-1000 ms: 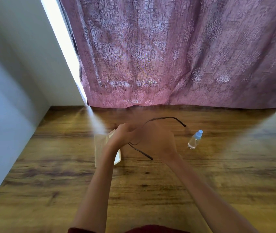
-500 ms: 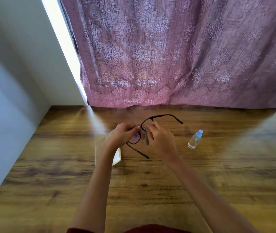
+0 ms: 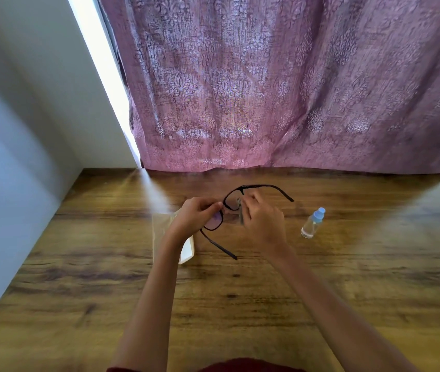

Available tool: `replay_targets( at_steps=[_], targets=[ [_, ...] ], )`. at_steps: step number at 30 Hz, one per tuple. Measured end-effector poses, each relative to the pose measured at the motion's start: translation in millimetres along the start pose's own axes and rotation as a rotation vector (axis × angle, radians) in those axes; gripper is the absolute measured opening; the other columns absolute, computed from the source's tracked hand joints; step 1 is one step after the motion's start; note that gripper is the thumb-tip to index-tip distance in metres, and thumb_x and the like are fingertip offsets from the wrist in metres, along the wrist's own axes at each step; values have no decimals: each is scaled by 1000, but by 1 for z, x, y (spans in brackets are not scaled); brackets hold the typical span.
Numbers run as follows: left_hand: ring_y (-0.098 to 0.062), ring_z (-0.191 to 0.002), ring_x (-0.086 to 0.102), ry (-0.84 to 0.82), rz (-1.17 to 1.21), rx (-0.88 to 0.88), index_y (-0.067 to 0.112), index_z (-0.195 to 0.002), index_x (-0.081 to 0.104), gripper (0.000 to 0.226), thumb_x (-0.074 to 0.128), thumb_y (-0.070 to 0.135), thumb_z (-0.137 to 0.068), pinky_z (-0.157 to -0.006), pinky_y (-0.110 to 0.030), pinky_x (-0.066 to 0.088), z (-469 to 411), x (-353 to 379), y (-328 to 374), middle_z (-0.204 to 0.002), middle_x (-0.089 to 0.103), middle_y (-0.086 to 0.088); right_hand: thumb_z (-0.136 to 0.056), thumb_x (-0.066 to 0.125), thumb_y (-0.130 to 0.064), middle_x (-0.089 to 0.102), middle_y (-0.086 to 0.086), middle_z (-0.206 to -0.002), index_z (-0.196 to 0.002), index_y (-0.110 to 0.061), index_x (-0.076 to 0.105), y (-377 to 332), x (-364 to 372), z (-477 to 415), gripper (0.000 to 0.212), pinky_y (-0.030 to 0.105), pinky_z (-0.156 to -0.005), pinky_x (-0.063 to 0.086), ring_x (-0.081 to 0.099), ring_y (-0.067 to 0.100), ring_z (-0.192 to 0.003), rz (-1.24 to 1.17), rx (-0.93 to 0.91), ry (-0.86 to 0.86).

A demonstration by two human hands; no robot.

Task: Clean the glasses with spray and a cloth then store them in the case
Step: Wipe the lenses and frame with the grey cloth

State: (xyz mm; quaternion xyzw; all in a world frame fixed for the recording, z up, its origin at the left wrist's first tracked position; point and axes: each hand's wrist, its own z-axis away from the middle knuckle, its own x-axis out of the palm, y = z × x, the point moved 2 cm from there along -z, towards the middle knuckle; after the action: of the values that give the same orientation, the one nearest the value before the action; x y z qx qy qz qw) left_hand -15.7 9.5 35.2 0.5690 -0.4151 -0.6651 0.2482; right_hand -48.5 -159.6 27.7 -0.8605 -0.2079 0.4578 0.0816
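Black-framed glasses (image 3: 260,187) with both arms unfolded hang above the wooden table (image 3: 240,304). My left hand (image 3: 196,217) pinches the frame at the left lens. My right hand (image 3: 263,224) pinches a small grey cloth (image 3: 239,210) against the right lens. A small clear spray bottle (image 3: 312,223) with a light blue cap stands on the table to the right of my hands. A beige case (image 3: 165,232) lies on the table under my left wrist, partly hidden by it.
A pink patterned curtain (image 3: 280,89) hangs along the table's far edge. A grey wall (image 3: 12,170) borders the table on the left. Bare wood stretches in front of my hands and to the right of the bottle.
The glasses have turned from hidden behind my hands to facing me, lenses showing. My right hand with the cloth has shifted onto the right lens.
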Motion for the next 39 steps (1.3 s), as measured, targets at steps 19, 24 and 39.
replay_targets(
  at_steps=[19,24,39],
  targets=[
    [-2,-75,59,2,-6,20,38,-74,68,26,57,25,-94,-71,-21,44,-2,-4,-5,-74,69,14,-90,64,-10,63,5,-90,-94,-4,68,-2,4,1,8,21,-42,43,58,14,-55,-11,-45,13],
    [-6,-80,62,-13,-31,-18,29,-89,74,18,57,27,-94,-72,-24,45,-6,1,-8,-80,71,9,-92,60,-11,65,5,-94,-97,-4,69,-8,11,7,12,24,-45,49,63,18,-58,-75,-103,-42],
    [-1,-72,59,11,73,-24,27,-86,72,17,57,28,-94,-69,-22,43,2,-3,-15,-75,67,11,-90,63,-9,63,4,-92,-94,-6,68,-4,10,-1,7,18,-44,34,57,15,-54,-12,-50,-3]
  ],
)
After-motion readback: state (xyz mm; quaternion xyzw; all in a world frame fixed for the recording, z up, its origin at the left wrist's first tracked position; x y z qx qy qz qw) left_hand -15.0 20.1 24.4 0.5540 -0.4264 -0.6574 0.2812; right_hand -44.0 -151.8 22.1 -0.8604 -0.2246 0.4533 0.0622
